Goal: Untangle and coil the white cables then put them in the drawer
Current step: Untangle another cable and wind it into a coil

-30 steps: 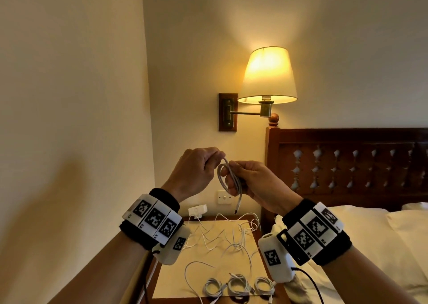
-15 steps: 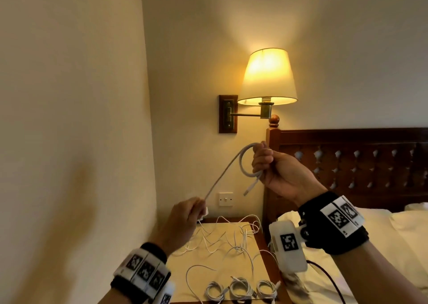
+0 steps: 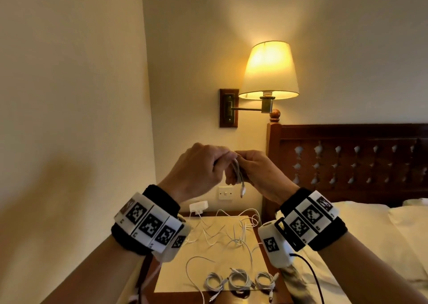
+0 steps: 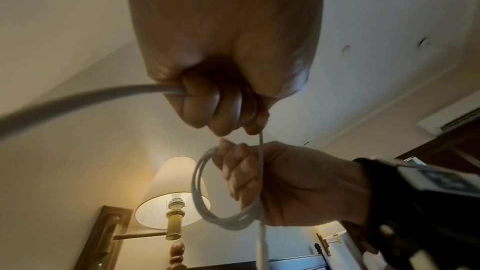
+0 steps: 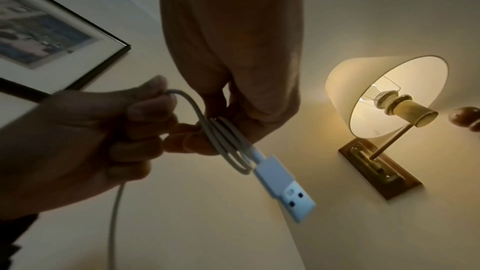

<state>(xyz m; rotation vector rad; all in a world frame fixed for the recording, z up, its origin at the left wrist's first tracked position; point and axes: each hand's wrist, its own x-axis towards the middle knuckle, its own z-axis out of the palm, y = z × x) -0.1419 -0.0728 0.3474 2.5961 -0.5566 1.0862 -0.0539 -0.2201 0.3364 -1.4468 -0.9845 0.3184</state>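
White USB cable (image 3: pixel 238 173), part-coiled, is held in the air above the bedside table (image 3: pixel 257 239), between both hands at chest height. Right hand (image 3: pixel 257 174): fingers curled round the gathered loops, USB-A plug (image 5: pixel 285 186) dangling below the bundle. Left hand (image 3: pixel 196 169): fist closed on the free run of the same cable, feeding it toward the loops. Handling advice, as judgement: lay each new turn the same size beside the last, let the cable slide through the left fist without twisting, keep the right-hand pinch firm so that the turns do not spring apart. Table top: cream mat (image 3: pixel 176 271) carrying three finished coils (image 3: pixel 238 280) in a row at the near edge; a loose tangle of white cables (image 3: pixel 234 232) toward the back; a white charger (image 3: pixel 198 206) by the wall. No drawer is in view. Room: lit wall lamp (image 3: pixel 269 72) on a brass arm, dark wooden headboard (image 3: pixel 347 162), white pillows (image 3: pixel 370 220), wall switch (image 3: pixel 225 193), framed picture (image 5: pixel 52 34), cream walls.
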